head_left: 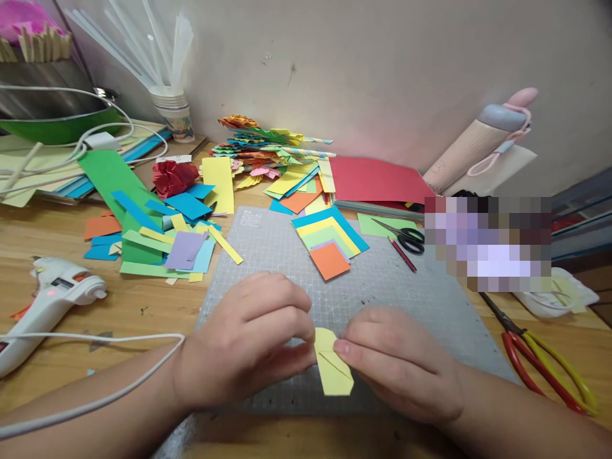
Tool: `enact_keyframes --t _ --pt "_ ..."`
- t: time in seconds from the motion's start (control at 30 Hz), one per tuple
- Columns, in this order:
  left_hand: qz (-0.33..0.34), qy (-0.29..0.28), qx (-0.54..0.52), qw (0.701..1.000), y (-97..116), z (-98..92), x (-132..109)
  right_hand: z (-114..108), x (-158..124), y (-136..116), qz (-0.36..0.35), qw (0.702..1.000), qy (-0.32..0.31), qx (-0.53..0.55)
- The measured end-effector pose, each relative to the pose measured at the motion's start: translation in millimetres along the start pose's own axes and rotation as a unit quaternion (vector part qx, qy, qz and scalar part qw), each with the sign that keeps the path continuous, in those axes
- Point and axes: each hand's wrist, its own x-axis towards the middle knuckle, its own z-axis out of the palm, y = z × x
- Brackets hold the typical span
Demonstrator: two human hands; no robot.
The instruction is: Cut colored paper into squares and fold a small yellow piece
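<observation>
Between my two hands is a small piece of folded yellow paper (333, 366), with a slanting crease or flap across it. My left hand (258, 335) pinches its upper left edge, the fingers curled and the tips partly hidden. On the other side, my right hand (401, 360) is closed, its thumb and fingertips pressed on the paper's right edge. Both hands are over the grey cutting mat (268, 255). Just beyond them lies a fanned stack of coloured paper squares, the orange square (329, 260) being smallest and nearest.
Paper scraps (186, 248) pile up at the left, beside a white glue gun (60, 287) whose cord crosses my left forearm. Black scissors (406, 239) and a pencil (402, 255) lie at the mat's right. Red-and-yellow-handled scissors (549, 363) sit farther right. Paper flowers (262, 146) lie at the back.
</observation>
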Motion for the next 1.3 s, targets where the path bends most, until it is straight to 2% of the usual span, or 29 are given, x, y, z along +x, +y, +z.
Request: enact_keyframes --t 0.2,0.4,0.67,0.93,1.07,1.3 --pt "0.013 0.001 -0.003 1.0 -1.5 1.2 -4.2 -0.4 0.7 1.6 -0.01 1.0 -0.02 0.007" --pt "0.021 -0.002 -0.002 1.0 -0.8 2.4 -4.5 2.2 2.7 -0.6 -0.001 1.0 -0.014 0.005" --pt "-0.024 -0.003 -0.035 0.999 3.7 4.0 1.9 12.3 -0.9 -3.1 0.119 0.992 0.034 0.037" --pt "-0.029 -0.014 -0.047 0.998 5.7 3.6 1.4 9.7 0.2 -7.7 0.09 0.995 0.044 -0.012" --pt "-0.02 -0.034 -0.057 0.998 4.5 4.7 1.6 10.0 -1.8 -7.4 0.089 0.995 0.039 -0.004" --pt "-0.01 -0.03 -0.055 0.998 4.6 6.5 0.5 9.1 -0.9 -6.6 0.07 0.997 0.026 0.009"
